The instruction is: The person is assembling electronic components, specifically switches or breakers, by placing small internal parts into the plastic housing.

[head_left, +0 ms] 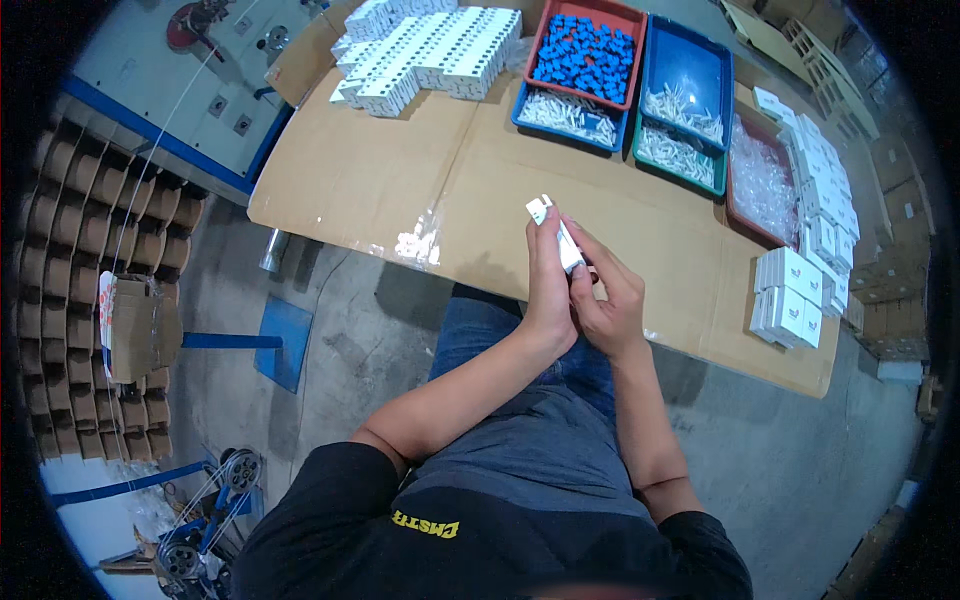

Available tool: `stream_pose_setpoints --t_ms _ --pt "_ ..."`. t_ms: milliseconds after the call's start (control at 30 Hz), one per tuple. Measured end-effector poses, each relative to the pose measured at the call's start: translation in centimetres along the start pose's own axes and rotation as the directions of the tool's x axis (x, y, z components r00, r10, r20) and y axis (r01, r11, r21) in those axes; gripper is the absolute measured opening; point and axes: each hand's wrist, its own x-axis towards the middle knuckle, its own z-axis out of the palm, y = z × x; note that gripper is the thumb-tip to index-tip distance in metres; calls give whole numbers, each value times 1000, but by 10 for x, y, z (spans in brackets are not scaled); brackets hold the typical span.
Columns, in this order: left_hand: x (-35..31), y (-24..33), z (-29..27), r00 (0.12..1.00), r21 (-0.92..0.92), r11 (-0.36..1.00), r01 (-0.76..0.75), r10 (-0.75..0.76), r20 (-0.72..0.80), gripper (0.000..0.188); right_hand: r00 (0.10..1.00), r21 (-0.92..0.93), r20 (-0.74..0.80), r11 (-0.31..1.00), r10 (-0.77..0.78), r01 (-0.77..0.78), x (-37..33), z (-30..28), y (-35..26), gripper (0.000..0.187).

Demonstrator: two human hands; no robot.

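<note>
Both my hands are together above the near edge of the cardboard-covered table (pixel 480 180), closed around a small white box (pixel 571 252). My left hand (pixel 548 285) grips it from the left side, with a white flap-like end sticking out past the fingertips. From the right, my right hand (pixel 612 300) holds its lower part with bent fingers and thumb. Much of the box is hidden by the fingers, and I cannot see whether anything is inside it.
White boxes with dark spots (pixel 430 60) stand in rows at the back left. A red tray (pixel 640 50) of blue parts, blue and green trays (pixel 715 185) of thin white pieces, and a tray of clear plastic (pixel 765 170) line the back. White cartons (pixel 790 295) are stacked at right.
</note>
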Motion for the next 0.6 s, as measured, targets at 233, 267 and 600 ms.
stream_pose_setpoints --t_ms 233,267,600 --pt "3 35 30 993 -27 994 -110 110 28 32 988 -28 109 993 -109 113 46 -29 -14 46" --pt "2 38 34 993 -34 993 -109 110 32 32 980 -23 148 990 -133 138 48 -32 -19 47" --pt "-7 42 52 976 -84 984 -157 168 136 41 989 -19 29 989 -146 146 43 -21 -28 43"
